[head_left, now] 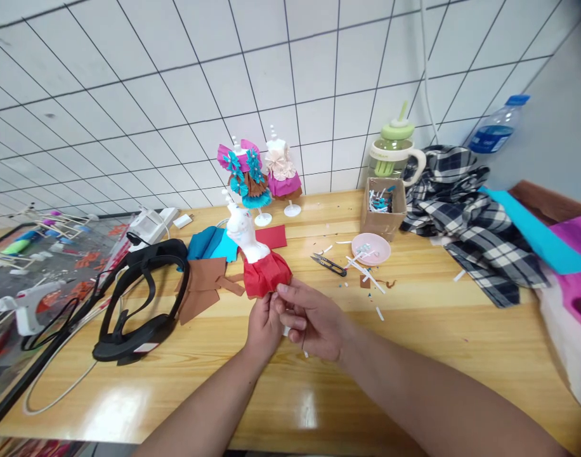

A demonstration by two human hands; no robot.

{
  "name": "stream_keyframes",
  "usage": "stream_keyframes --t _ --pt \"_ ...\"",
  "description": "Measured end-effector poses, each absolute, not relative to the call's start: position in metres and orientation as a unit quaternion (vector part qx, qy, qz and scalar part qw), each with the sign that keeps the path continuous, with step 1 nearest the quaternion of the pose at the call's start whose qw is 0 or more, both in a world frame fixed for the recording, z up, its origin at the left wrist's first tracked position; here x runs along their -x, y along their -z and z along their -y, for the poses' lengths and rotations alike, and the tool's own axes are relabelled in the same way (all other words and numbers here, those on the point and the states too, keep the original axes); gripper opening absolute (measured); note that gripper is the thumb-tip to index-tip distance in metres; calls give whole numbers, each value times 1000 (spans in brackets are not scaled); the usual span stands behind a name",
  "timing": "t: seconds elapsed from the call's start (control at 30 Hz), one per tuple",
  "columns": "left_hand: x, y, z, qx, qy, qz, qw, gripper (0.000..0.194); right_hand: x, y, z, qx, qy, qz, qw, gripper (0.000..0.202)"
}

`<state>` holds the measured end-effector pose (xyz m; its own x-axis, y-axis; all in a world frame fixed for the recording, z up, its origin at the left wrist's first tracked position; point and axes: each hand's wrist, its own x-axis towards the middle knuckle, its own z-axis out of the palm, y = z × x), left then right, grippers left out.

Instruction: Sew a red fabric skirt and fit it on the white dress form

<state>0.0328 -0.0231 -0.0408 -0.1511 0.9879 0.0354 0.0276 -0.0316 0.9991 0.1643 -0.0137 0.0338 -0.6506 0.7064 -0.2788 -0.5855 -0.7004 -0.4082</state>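
The mannequin (248, 238) is above the table (414, 355), in front of the person, with the red skirt (267, 274) around its lower part. Its long axis is tilted: the neck end points up and left, to the wall (319, 82), and the skirt end points down to the 2 hands. The left hand (264, 324) is closed around its support, just below the skirt. The right hand (314, 315) has its thumb at the hem, fingers curled; I cannot tell if cloth is pinched. Behind stand 2 dressed mannequins (284, 165), upright.
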Motion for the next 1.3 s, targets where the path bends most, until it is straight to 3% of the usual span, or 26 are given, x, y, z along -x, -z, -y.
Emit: stream_keyframes --t 0.27,0.6,1.3 --pt "-29 51 23 -499 -524 -530 442 24 -161 -31 14 216 -902 99 360 31" --pt "-33 45 24 -482 -508 -551 454 22 -154 -28 20 218 -865 107 439 31" --pt "-35 33 25 -485 -522 -536 453 23 -157 -25 21 147 -903 54 401 33"
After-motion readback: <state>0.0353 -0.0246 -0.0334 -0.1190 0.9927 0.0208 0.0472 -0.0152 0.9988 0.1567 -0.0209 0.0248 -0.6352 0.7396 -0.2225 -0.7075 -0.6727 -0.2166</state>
